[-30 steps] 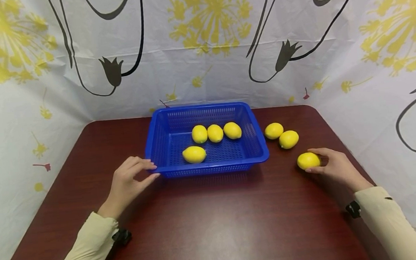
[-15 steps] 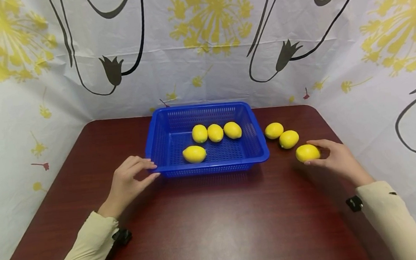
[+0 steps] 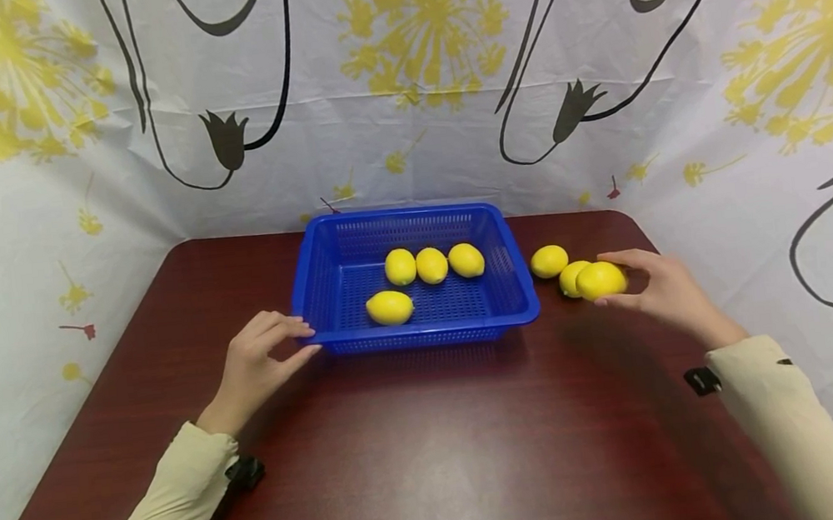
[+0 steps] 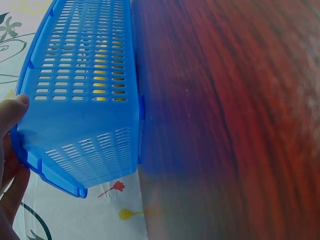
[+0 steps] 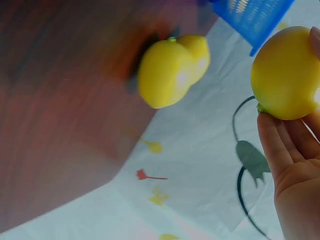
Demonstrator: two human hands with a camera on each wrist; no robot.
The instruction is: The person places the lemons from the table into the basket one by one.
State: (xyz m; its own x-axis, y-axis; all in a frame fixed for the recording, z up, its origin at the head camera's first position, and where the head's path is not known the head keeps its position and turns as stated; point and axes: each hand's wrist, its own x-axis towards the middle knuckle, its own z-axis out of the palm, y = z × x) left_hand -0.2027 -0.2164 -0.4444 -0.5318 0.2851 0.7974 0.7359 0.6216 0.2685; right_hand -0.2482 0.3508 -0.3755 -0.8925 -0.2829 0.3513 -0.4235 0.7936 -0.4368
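Observation:
My right hand (image 3: 667, 294) holds a yellow lemon (image 3: 603, 280) between thumb and fingers, raised off the table. In the head view it overlaps one of two lemons lying right of the basket, the nearer lemon (image 3: 572, 280); the farther lemon (image 3: 549, 261) lies just behind. The right wrist view shows the held lemon (image 5: 285, 75) at the fingertips. At the front left corner of a blue perforated plastic basket (image 3: 423, 329), my left hand (image 3: 257, 367) pinches the rim, thumb on the near side. Several lemons, among them a front lemon (image 3: 389, 308), lie inside.
The basket stands toward the back of a dark reddish-brown table (image 3: 434, 442). A white cloth (image 3: 405, 144) with yellow and dark flower prints hangs behind and along both sides. A small black device (image 3: 245, 473) sits at each wrist.
My right hand has lifted the lemon off the table and carried it up and slightly left, over toward the other two. The left hand has stayed at the basket's corner.

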